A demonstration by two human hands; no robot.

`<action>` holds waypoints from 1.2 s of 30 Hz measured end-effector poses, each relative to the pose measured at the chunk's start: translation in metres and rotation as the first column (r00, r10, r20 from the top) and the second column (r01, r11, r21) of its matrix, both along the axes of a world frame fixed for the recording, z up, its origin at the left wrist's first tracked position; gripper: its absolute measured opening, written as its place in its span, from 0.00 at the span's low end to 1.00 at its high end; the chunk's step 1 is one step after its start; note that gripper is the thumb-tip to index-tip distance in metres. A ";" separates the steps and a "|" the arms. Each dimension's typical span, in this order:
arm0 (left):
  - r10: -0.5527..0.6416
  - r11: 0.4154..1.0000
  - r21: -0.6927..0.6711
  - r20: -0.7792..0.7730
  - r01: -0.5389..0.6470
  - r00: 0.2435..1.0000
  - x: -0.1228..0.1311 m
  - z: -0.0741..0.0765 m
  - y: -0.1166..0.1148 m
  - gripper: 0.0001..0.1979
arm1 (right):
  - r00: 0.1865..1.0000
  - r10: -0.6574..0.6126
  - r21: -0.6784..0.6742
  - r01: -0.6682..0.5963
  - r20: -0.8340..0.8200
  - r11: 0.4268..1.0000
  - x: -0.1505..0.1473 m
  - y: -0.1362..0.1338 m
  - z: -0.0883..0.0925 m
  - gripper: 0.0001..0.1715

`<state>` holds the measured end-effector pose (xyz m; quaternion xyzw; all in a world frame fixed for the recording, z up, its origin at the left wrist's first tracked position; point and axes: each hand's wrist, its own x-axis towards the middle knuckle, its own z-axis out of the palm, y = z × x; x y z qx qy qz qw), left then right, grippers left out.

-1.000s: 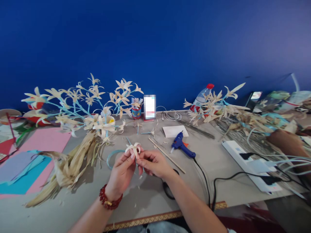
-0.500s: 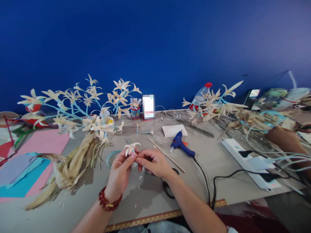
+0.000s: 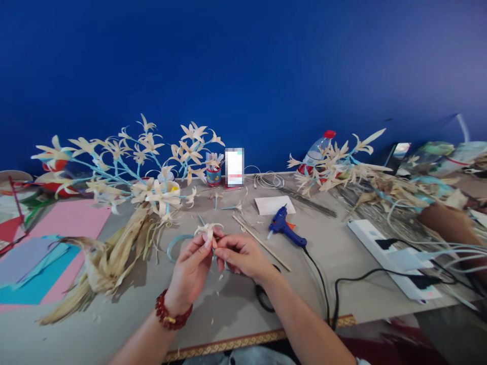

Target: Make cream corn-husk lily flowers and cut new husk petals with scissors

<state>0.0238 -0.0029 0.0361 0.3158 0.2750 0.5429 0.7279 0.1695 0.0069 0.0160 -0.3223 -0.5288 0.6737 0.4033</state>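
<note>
I am looking across a grey table [image 3: 331, 248] that is running wide to both sides, its near edge showing a gold patterned trim [image 3: 228, 345], while a deep blue wall [image 3: 266, 61] is rising straight behind it and filling the upper half of my view, paling under soft light toward the right.

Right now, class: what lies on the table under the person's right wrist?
Black loops, apparently scissors handles, poke out on the table beneath the right hand and wrist. Their middle and blades are covered, so cannot be seen.
</note>
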 end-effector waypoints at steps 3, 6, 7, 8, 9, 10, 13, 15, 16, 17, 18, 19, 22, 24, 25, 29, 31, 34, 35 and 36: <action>0.000 1.000 0.009 0.008 0.000 1.000 0.000 -0.001 0.000 0.05 | 1.000 -0.021 0.030 0.020 0.020 0.999 -0.001 -0.001 -0.001 0.14; 0.023 0.999 0.026 -0.013 -0.022 1.000 0.000 -0.006 0.001 0.04 | 0.990 -0.094 0.163 0.076 0.105 0.984 0.000 -0.002 0.001 0.15; 0.039 0.999 0.034 -0.028 -0.038 0.999 0.000 -0.007 0.001 0.03 | 0.979 -0.137 0.236 0.099 0.149 0.967 0.001 -0.002 0.003 0.15; 0.060 0.997 0.044 -0.050 -0.058 0.997 0.000 -0.009 0.001 0.03 | 0.965 -0.185 0.312 0.120 0.188 0.942 0.002 -0.002 0.005 0.15; 0.078 0.996 0.052 -0.076 -0.075 0.994 0.000 -0.010 0.001 0.03 | 0.948 -0.230 0.382 0.134 0.218 0.914 0.002 -0.003 0.007 0.15; 0.096 0.994 0.058 -0.104 -0.091 0.990 0.000 -0.011 0.001 0.05 | 0.934 -0.264 0.436 0.139 0.241 0.889 0.003 -0.003 0.009 0.15; 0.133 0.990 0.062 -0.154 -0.124 0.979 -0.001 -0.011 0.001 0.06 | 0.907 -0.308 0.506 0.128 0.289 0.853 0.003 -0.003 0.013 0.16; 0.132 0.990 0.061 -0.152 -0.124 0.979 -0.001 -0.011 0.002 0.05 | 0.902 -0.299 0.495 0.115 0.311 0.861 0.003 -0.002 0.014 0.18; 0.127 0.991 0.066 -0.148 -0.118 0.981 -0.001 -0.011 0.002 0.05 | 0.906 -0.280 0.470 0.106 0.317 0.876 0.003 -0.001 0.014 0.18; 0.119 0.991 0.073 -0.145 -0.109 0.982 -0.001 -0.010 0.002 0.04 | 0.914 -0.251 0.435 0.094 0.320 0.896 0.004 0.000 0.013 0.19; 0.113 0.992 0.079 -0.140 -0.103 0.984 -0.001 -0.010 0.002 0.04 | 0.923 -0.217 0.392 0.081 0.317 0.917 0.005 0.000 0.013 0.19; 0.110 0.991 0.085 -0.135 -0.099 0.985 -0.001 -0.010 0.002 0.04 | 0.934 -0.181 0.346 0.067 0.309 0.936 0.006 0.001 0.012 0.19; 0.097 0.992 0.094 -0.119 -0.086 0.988 -0.002 -0.010 0.001 0.03 | 0.961 -0.100 0.232 0.038 0.259 0.972 0.008 0.002 0.009 0.18; 0.083 0.993 0.099 -0.118 -0.071 0.990 -0.002 -0.011 0.001 0.03 | 0.971 -0.069 0.171 0.030 0.227 0.985 0.009 0.001 0.008 0.17; 0.078 0.993 0.099 -0.121 -0.066 0.990 -0.003 -0.011 0.001 0.03 | 0.976 -0.054 0.139 0.025 0.212 0.990 0.009 0.001 0.008 0.17; 0.083 0.995 0.075 -0.154 -0.072 0.985 -0.004 -0.013 0.002 0.05 | 0.990 -0.023 0.054 0.015 0.143 0.998 0.007 0.000 0.007 0.16; 0.097 0.994 0.075 -0.180 -0.084 0.979 -0.004 -0.014 0.003 0.06 | 0.986 -0.058 0.093 0.044 0.155 0.995 0.006 -0.001 0.007 0.16; 0.134 0.985 0.137 -0.236 -0.103 0.962 -0.004 -0.013 0.003 0.05 | 0.960 -0.164 0.255 0.104 0.227 0.961 0.006 -0.002 0.007 0.16; 0.146 0.981 0.166 -0.258 -0.105 0.955 -0.004 -0.013 0.003 0.05 | 0.950 -0.198 0.313 0.116 0.242 0.943 0.007 -0.002 0.008 0.16; 0.156 0.976 0.190 -0.275 -0.105 0.949 -0.003 -0.013 0.003 0.05 | 0.942 -0.223 0.361 0.122 0.251 0.924 0.007 -0.002 0.009 0.15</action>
